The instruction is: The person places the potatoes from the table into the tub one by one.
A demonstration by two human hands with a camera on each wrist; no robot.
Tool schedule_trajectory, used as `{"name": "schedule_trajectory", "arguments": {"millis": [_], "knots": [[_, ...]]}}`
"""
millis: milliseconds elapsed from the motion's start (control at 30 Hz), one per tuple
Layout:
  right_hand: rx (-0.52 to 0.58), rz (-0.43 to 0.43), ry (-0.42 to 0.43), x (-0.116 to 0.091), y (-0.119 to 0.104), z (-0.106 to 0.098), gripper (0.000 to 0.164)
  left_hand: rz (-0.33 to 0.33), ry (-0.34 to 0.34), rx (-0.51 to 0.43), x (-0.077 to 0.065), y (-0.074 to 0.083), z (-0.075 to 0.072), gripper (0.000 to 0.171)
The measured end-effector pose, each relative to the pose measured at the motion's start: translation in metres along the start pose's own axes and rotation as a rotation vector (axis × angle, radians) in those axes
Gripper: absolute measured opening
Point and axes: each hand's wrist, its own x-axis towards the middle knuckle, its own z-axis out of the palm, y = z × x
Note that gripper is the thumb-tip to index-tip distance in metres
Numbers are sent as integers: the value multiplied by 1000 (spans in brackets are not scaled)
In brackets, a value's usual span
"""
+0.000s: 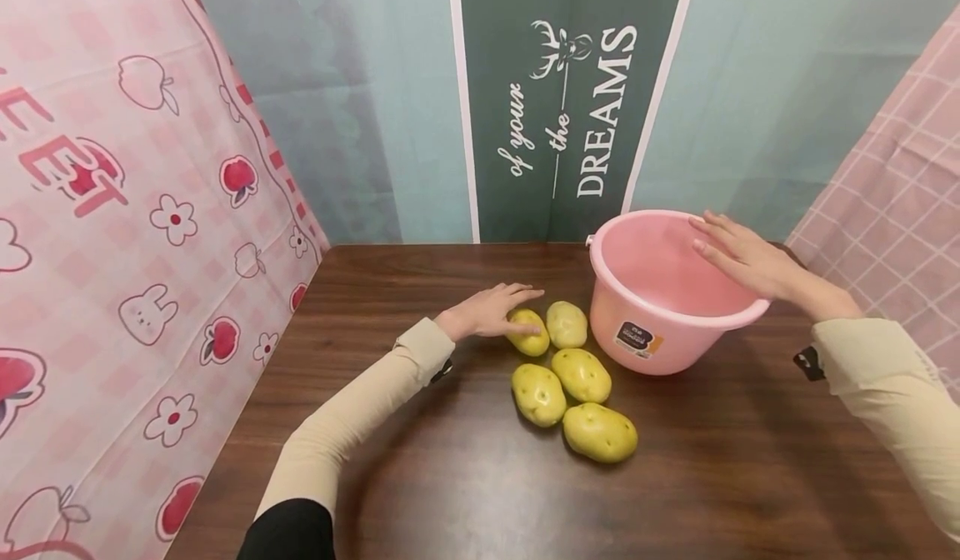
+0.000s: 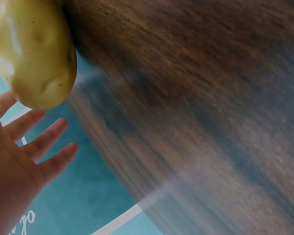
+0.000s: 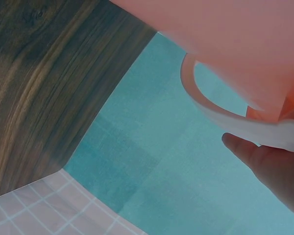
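Several yellow-green potatoes lie in a cluster on the table to the left of a pink bucket (image 1: 675, 343). My left hand (image 1: 493, 310) reaches over the back-left potato (image 1: 529, 335), fingers extended and the thumb overlapping its top. In the left wrist view, the spread fingers show beside a potato (image 2: 36, 56). Beside it is a paler potato (image 1: 567, 325), with three more potatoes (image 1: 600, 432) nearer the front. My right hand (image 1: 750, 264) lies across the bucket's right rim with straight fingers. In the right wrist view, a finger shows just under the bucket's pale handle (image 3: 235, 126).
The dark wooden table (image 1: 420, 477) ends at a blue-green curtain (image 1: 360, 127) with a lettered dark panel. A pink fruit-print cloth (image 1: 135, 235) hangs on the left, and a pink checked cloth (image 1: 892, 185) on the right.
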Motion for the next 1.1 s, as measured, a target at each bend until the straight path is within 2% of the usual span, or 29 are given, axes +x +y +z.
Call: {"name": "schedule_trajectory", "arguments": {"millis": [200,567,700,900,1100], "knots": [[-3,-3,-5,-2,-1,4,58,15,-12,-23,-4,0,7,74],[-20,14,-3,-2,-2,1,58,151,-31,-49,-1,2,8,58],[-14,19,-6,-1,-3,-1,58,181,-41,-54,0,4,8,53],[-19,28,-4,-1,-3,0,58,184,-52,-50,1,5,11,52],[-14,24,-9,0,-1,0,58,154,-69,-69,1,3,13,54]]}}
